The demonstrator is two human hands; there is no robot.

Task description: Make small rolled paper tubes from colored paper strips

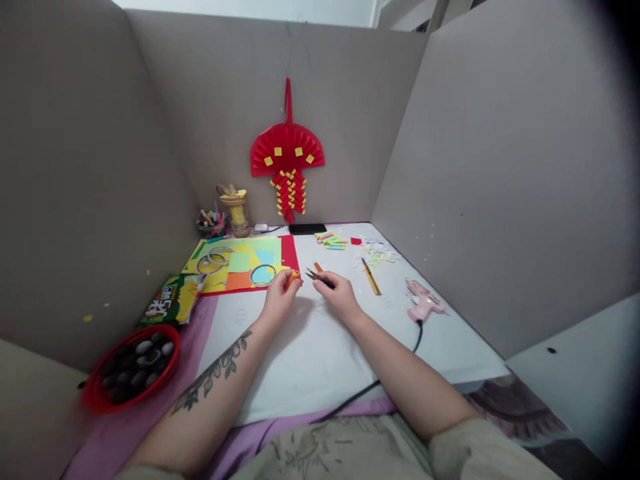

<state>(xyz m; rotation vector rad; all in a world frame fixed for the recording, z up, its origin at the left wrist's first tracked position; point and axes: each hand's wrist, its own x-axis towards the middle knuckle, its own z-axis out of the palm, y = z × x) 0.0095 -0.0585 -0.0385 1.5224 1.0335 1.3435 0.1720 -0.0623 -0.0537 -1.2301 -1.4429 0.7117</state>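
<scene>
My left hand (281, 293) pinches a small orange paper roll (294, 277) with a yellowish end. In my right hand (339, 295) is a small pair of scissors (314, 275); the blades point left toward the roll and stand a little apart from it. An orange strip (319, 267) lies just beyond the scissors, partly covered by my right hand. Left of my left hand are sheets of coloured paper (239, 281), with a round ring (263, 275) on top. My fingers hide most of the scissor handles.
At the right lie a pink glue gun (424, 301) with a black cord, a yellow-black pencil (371, 277), paper scraps (380, 253) and several coloured rolls (333, 241). A red bowl (173, 363) of dark round things stands at left. A red fan ornament (287, 150) hangs behind.
</scene>
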